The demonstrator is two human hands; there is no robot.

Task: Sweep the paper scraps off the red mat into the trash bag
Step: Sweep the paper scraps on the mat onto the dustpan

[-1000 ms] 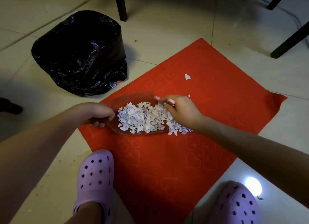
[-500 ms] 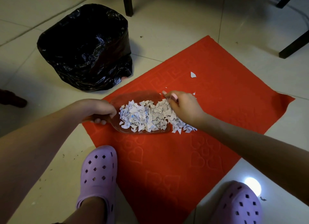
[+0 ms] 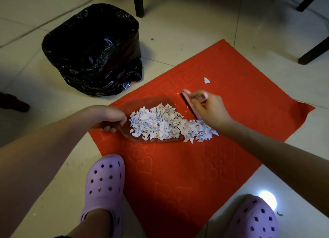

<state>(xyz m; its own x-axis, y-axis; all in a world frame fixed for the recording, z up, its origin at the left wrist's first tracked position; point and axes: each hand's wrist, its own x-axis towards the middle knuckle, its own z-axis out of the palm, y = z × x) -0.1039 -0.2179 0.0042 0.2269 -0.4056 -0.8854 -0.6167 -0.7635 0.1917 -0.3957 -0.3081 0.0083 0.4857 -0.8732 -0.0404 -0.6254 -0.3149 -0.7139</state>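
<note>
Paper scraps (image 3: 160,122) partly under right hand (image 3: 211,109)

Floor (image 3: 154,68) between red mat (image 3: 231,99) and trash bag (image 3: 92,59) seems clear; chair leg (image 3: 138,3) beyond bag

I can't read any words or numbers here. The paper scraps (image 3: 160,122) have little dark and blue marks on them, but they are too tiny to make out. The red mat (image 3: 252,95) has heart shapes pressed into it toward its near corner and a square, twisty line along its far left edge. These are only shapes, not letters.
</note>
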